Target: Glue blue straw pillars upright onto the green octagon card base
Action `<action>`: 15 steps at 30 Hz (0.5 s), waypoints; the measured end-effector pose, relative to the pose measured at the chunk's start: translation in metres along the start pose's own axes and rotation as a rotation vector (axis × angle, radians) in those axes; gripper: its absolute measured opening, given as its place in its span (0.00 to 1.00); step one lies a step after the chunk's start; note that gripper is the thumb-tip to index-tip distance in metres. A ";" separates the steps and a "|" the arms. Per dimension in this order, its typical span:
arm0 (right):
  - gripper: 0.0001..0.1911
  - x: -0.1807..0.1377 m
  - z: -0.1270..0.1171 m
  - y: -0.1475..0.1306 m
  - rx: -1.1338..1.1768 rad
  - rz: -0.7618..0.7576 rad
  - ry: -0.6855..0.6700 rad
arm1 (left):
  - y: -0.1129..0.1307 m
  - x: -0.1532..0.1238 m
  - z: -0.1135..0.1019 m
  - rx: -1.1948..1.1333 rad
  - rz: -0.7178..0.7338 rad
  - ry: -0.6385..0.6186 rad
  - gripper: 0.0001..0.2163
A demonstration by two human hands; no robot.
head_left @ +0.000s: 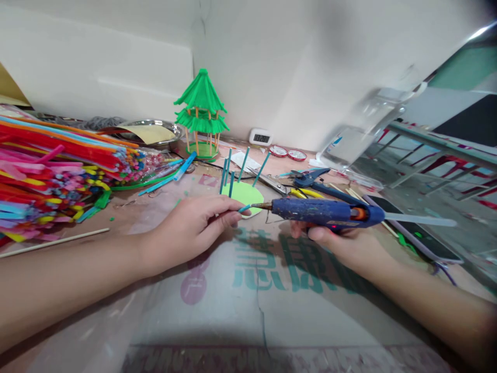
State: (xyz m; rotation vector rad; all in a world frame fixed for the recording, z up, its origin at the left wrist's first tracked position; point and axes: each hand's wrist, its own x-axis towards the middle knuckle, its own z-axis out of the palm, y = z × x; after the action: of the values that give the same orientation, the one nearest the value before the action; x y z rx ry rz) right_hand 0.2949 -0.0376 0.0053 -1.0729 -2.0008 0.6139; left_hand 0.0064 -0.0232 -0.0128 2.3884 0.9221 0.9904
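Observation:
Between its thumb and fingers, my left hand (194, 223) pinches a short blue stick (245, 209). My right hand (345, 246) is wrapped round the handle of a blue glue gun (318, 213), whose small red light glows. The gun's nozzle points left and meets the tip of the stick, and a clear glue stick (421, 219) juts from its back. Just behind the nozzle lies a light green round base (248, 194), with several blue sticks standing on it, some leaning. Part of the base is hidden by my left hand and the gun.
A green-roofed model pavilion (202, 114) stands by the wall. Colourful pipe cleaners (58, 181) are piled at left. Toward the back are a metal bowl (171, 132), a digital timer (260, 137), blue pliers (310, 178) and scissors (272, 182). A phone (419, 230) lies at right.

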 end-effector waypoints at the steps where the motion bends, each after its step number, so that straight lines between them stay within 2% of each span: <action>1: 0.20 0.000 0.000 0.000 -0.003 0.021 0.001 | 0.000 0.000 0.000 0.000 -0.002 -0.003 0.11; 6: 0.23 -0.001 0.000 0.001 -0.030 0.138 -0.009 | 0.000 0.000 0.000 0.005 -0.008 -0.015 0.12; 15: 0.21 -0.002 0.001 0.003 -0.058 0.105 -0.001 | -0.003 -0.001 0.000 0.020 0.048 0.000 0.11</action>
State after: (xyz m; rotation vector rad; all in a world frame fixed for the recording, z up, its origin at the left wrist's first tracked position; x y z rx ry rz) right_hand 0.2966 -0.0376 0.0020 -1.2191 -1.9834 0.6150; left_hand 0.0048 -0.0220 -0.0146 2.4379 0.8822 1.0041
